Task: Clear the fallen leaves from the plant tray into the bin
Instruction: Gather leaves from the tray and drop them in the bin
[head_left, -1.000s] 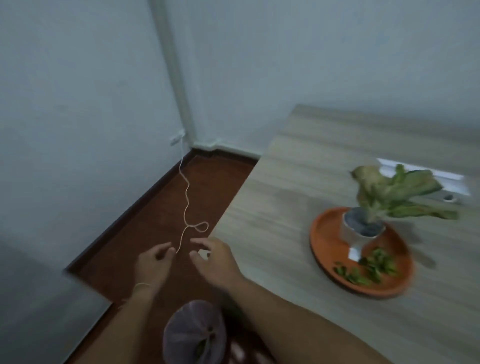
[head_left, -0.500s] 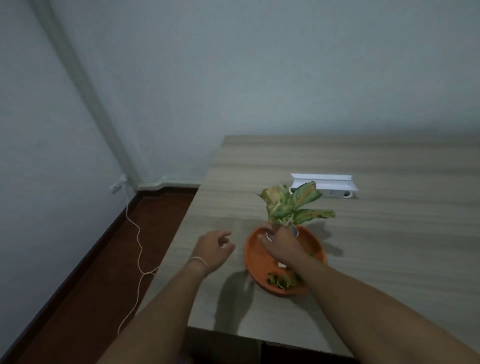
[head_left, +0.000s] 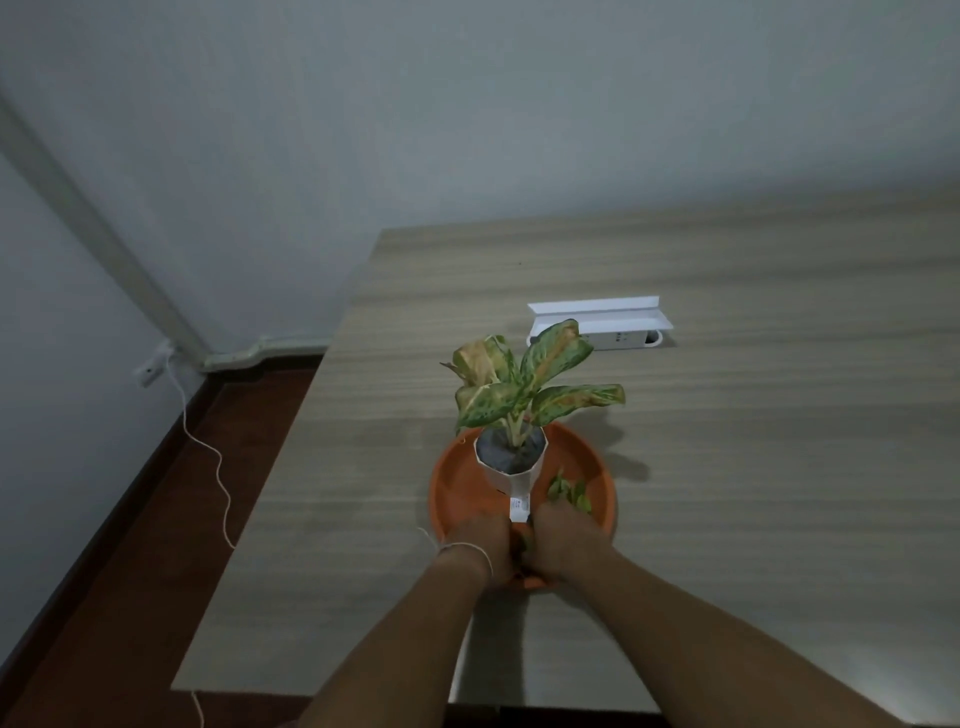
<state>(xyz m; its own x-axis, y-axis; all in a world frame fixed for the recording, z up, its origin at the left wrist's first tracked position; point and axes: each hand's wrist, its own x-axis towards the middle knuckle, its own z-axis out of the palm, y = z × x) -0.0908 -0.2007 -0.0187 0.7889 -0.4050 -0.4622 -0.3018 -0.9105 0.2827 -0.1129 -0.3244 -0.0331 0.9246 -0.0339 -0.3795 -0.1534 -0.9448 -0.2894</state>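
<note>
An orange plant tray (head_left: 457, 483) sits on the wooden table (head_left: 727, 415). In it stands a white pot (head_left: 511, 467) holding a plant with green and yellow leaves (head_left: 519, 384). Small fallen leaves (head_left: 569, 493) lie in the tray to the right of the pot. My left hand (head_left: 480, 545) and my right hand (head_left: 563, 540) are side by side at the tray's near edge. Their fingers curl down over more leaves, and green bits (head_left: 524, 543) show between them. The bin is out of view.
A white power strip (head_left: 623, 340) with a raised white cover (head_left: 597, 306) lies behind the plant. The table's left edge drops to a dark red floor, where a white cable (head_left: 208, 457) runs from a wall socket (head_left: 150, 369).
My view swung from the floor and bin to the table. Both hands came from beside the table to the tray's near edge, and the left hand closed in next to the right.
</note>
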